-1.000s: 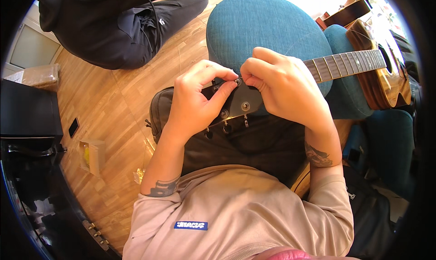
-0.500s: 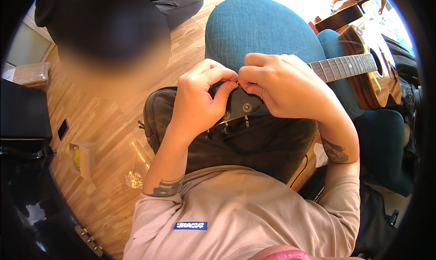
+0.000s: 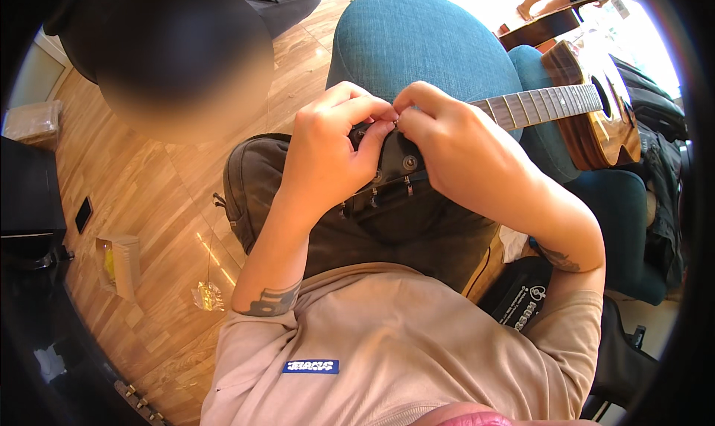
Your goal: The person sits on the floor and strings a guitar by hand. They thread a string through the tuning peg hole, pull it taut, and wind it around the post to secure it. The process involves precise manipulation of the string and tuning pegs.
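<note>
An acoustic guitar (image 3: 538,105) lies across from the right, its dark headstock (image 3: 396,156) in front of me. Metal tuning pegs (image 3: 408,182) stick out along the headstock's near edge. At its far edge, my left hand (image 3: 334,137) is closed in a thumb-and-finger pinch. My right hand (image 3: 454,139) pinches right beside it, the fingertips of both hands nearly touching. Between them shows a tiny shiny metal bit (image 3: 395,124), too small to name. The fingers hide part of the headstock.
A dark padded bag (image 3: 313,240) lies beneath the headstock. Beyond are a teal chair (image 3: 417,42) and a seated person (image 3: 179,46). On the wooden floor at left lie a phone (image 3: 84,214), an opened small box (image 3: 119,266) and a clear plastic packet (image 3: 208,296).
My right hand has turned at the wrist, its fingers tipping more downward and the elbow moving out to the right. The left hand keeps its pinch. The whole view has shifted slightly.
</note>
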Motion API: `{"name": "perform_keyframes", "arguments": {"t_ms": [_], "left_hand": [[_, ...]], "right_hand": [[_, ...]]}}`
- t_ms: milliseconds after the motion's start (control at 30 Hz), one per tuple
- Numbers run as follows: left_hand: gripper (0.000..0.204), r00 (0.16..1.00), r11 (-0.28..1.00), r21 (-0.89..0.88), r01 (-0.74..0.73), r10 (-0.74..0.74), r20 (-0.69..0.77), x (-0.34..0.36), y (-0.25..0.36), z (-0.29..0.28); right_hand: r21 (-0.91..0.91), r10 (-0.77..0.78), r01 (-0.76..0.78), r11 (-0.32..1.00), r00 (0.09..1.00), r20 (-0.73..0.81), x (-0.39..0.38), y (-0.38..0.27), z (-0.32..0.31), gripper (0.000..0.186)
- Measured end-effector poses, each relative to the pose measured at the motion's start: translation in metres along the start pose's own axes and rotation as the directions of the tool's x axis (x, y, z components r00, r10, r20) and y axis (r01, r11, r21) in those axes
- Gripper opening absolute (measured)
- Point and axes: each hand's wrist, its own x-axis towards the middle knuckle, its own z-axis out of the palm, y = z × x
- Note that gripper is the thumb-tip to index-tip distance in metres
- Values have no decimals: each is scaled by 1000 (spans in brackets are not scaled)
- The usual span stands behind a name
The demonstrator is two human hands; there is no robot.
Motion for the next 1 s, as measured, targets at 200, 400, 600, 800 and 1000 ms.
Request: {"name": "perform_keyframes", "arguments": {"t_ms": [200,400,600,800,1000], "left_hand": [[7,998,998,-26,53,-52,30,-1,1,0],[7,995,997,-5,82,-82,55,1,4,-2],[10,998,999,-4,34,-34,53,0,-1,-1],[11,995,995,-36,95,-94,42,-1,1,-2],[8,990,992,-33,118,-115,82,0,3,-5]], "right_hand": [[101,134,-127,987,989,-67,3,0,8,7],[128,99,-85,988,989,-108,1,10,7,9],[71,108,-103,992,992,-64,-1,14,6,10],[99,124,-112,989,984,-131,-6,13,14,7],[76,119,-113,991,990,-81,-2,8,7,12]]}}
